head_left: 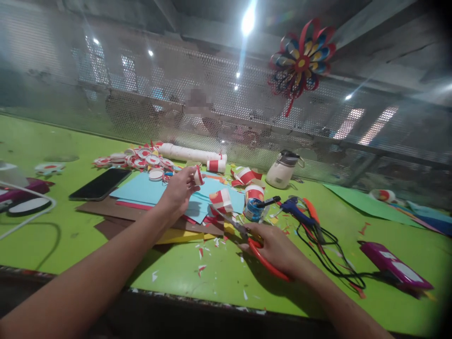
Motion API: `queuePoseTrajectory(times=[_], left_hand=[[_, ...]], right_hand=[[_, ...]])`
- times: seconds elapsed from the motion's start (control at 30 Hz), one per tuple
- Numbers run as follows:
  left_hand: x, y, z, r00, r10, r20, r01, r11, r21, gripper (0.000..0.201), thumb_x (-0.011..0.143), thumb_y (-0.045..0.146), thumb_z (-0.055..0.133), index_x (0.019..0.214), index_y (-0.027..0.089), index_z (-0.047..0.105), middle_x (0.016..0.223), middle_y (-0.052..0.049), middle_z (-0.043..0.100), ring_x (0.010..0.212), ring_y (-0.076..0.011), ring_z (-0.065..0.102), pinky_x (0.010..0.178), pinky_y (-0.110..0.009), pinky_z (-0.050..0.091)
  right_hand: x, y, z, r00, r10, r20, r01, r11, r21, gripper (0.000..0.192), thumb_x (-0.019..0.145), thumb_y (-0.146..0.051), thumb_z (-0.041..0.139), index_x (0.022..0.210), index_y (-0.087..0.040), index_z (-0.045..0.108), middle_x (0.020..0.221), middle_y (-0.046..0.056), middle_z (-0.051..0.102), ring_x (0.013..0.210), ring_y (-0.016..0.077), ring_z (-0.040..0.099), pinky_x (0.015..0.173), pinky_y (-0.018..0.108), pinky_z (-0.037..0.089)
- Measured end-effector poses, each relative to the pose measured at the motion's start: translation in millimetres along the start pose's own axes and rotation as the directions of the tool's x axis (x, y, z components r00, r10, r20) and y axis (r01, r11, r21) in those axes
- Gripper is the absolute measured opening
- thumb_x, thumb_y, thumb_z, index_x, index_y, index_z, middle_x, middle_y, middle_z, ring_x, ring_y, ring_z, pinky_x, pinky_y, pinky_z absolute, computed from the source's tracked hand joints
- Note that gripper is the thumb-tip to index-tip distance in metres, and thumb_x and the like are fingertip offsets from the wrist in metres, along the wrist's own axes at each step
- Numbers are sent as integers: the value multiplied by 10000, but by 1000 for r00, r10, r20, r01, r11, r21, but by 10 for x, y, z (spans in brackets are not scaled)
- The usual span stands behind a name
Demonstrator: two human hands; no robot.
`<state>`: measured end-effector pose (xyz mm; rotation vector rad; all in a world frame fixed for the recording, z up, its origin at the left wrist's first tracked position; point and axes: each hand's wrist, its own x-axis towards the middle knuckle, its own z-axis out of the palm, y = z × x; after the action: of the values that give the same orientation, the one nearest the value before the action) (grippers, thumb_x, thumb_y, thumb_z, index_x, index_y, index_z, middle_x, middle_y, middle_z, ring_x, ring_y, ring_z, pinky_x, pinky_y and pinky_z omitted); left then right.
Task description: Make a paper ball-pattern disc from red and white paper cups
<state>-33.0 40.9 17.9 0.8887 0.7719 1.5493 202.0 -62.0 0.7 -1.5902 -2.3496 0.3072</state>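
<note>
- Left hand (178, 190): raised over the paper stack, fingers pinched on a small red-and-white paper cup piece (198, 176) held at its 2 o'clock.
- Right hand (278, 249): resting low on the green table (70, 226), clenched through the handles of red-handled scissors (247, 238); blades point toward 10 o'clock, tips just beside the yellow sheet.
- Light blue paper sheets (141, 188): under the left hand, lying on brown, red and yellow sheets.
- Black phone (100, 183): at 9 o'clock of the blue sheets, just beside them.
- Pile of red-and-white discs (141, 157): at 11 o'clock of the left hand.
- White tube (187, 153): at 12 o'clock, along the mesh wall.
- Blue glue gun (294, 209) with black cord: at 1 o'clock of the right hand.
- White jar (282, 172): far side, at 12 o'clock of the right hand.
- Paper scraps (201, 252): scattered between the two forearms.
- Paper pinwheel flower (302, 59): hanging on the mesh, high right.
</note>
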Motion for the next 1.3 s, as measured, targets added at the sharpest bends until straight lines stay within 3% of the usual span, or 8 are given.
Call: queuePoseTrajectory(times=[0.1,0.33,0.5,0.7,0.83,1.0,1.13,1.3], left_hand=[[23,-21,-13,999,-38,15,38,999,-1,189,687,328,591,761,154,593,670,-38,669,599,-137,604,543,-225,420],[-71,-51,58,954,-221,203,226,974,-3,210,765,324,543,842,135,594,685,-104,702,521,-164,622,449,-217,395],[-78,-88,49,965,-200,170,200,980,18,193,787,300,560,872,134,609,707,-104,713,558,-162,640,493,-225,448],[-60,-105,19,969,-195,150,187,980,66,239,811,323,550,914,120,621,741,-113,716,564,-145,643,503,-209,464],[-58,-126,15,973,-180,142,171,983,73,290,790,384,586,915,126,628,749,-109,716,564,-144,640,510,-211,466],[-32,-181,1,976,-176,127,169,983,65,326,715,424,644,843,125,626,690,-80,691,539,-148,626,499,-223,455],[-15,-147,-11,989,-104,103,100,994,48,356,687,462,656,820,135,613,675,-41,673,544,-138,623,495,-212,443],[14,-93,-8,1000,-4,28,3,1000,31,355,670,462,658,806,141,594,607,8,624,508,-128,601,466,-204,418]], right_hand=[[-10,11,-1,999,-33,31,35,998,-48,341,803,-391,624,1107,-240,660,981,80,714,893,256,629,738,316,439],[-56,113,7,995,-54,83,63,991,-118,364,868,-308,520,1221,-245,581,1070,110,638,948,243,587,791,341,426],[-93,96,-67,989,-79,125,98,983,-157,348,880,-317,502,1214,-253,577,1028,102,631,930,241,575,764,334,417],[-139,42,-186,982,-80,169,132,939,-319,338,832,-371,570,1149,-264,621,913,88,628,884,276,559,694,353,399],[-119,0,-248,989,-72,126,104,956,-275,371,848,-405,568,1180,-244,605,963,88,629,901,260,565,726,355,411],[123,-257,-356,990,-117,-73,89,946,-312,342,919,-349,464,1192,-182,584,990,115,624,915,239,562,760,346,416],[494,-534,-268,986,-156,55,165,899,-405,513,853,-363,549,1333,-202,473,1060,142,629,914,265,590,705,339,430],[978,-664,0,987,-124,101,156,881,-446,216,874,-210,514,1026,-175,663,875,100,689,833,249,640,665,342,464]])
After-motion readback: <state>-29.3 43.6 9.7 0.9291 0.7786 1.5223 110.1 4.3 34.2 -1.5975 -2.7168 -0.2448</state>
